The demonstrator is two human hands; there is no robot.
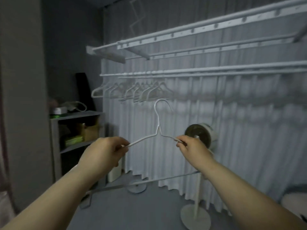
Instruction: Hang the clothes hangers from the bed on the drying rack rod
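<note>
Pinching a white hanger (158, 128) by its shoulders, left hand (103, 151) and right hand (191, 146) hold it upright below the drying rack rod (166, 74).

Just the one camera, worn on the person's head, wide-angled. It faces the drying rack rod (182, 71) from near and a little below, at a slant: the rod's right end runs closer to the lens than its left. Left hand (106, 151) and right hand (192, 146) reach in beneath the rod, gripping a hanger (159, 129).
</note>
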